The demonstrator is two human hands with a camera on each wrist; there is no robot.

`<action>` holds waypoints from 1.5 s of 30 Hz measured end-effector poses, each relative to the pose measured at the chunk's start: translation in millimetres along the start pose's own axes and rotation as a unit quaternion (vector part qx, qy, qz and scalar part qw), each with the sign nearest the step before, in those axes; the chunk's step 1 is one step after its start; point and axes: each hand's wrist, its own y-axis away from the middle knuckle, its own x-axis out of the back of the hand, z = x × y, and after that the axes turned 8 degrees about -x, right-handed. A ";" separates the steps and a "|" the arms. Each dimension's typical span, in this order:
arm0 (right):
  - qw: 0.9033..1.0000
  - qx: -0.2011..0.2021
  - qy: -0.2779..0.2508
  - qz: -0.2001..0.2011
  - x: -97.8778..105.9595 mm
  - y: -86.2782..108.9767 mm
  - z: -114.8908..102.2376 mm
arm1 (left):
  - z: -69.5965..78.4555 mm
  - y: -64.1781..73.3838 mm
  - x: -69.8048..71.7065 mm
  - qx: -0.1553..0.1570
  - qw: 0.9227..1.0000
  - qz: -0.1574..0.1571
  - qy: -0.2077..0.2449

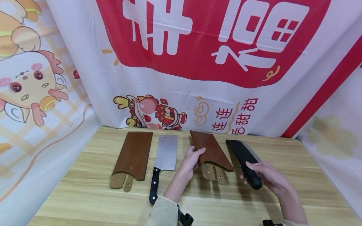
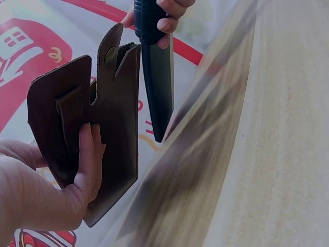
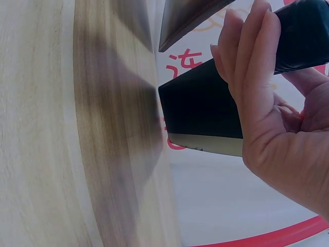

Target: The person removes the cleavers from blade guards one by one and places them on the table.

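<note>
My left hand (image 1: 190, 160) grips a brown leather knife sheath (image 1: 211, 147) by its side, thumb on the front face. Shadows under the sheath show it raised off the tabletop. Its mouth, with two tan flaps, points toward me; in the left wrist view a snap stud shows on its strap (image 2: 109, 54). To its right, my right hand (image 1: 270, 177) holds a broad knife (image 1: 240, 149) by its black handle. The knife's black blade with a pale edge (image 3: 205, 143) points away from me, tilted and apart from the sheath.
A cleaver (image 1: 167, 152) with a black riveted handle lies on the wooden table (image 1: 85, 194), left of my left hand. Farther left lies a second brown sheath (image 1: 135, 150), flaps toward me. A printed white cloth (image 1: 158, 80) hangs along the table's back edge.
</note>
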 end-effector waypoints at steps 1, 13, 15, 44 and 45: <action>1.000 0.000 0.000 0.000 0.1 0.0 0.2 | 0.0 -0.2 0.0 0.002 1.000 0.000 0.002; 1.000 -0.017 -0.001 0.005 -0.8 -1.0 0.9 | -3.0 0.5 0.1 0.009 1.000 0.002 -0.002; 1.000 -0.021 0.001 0.007 -0.6 -1.3 0.8 | -3.5 0.4 0.3 0.012 1.000 0.002 0.001; 0.999 -0.033 0.032 -0.013 0.7 -6.3 5.9 | -10.6 -1.3 1.4 0.024 1.000 -0.002 -0.009; 0.999 -0.035 0.034 -0.012 0.5 -6.6 5.8 | -10.9 -1.5 1.2 0.024 1.000 -0.002 -0.009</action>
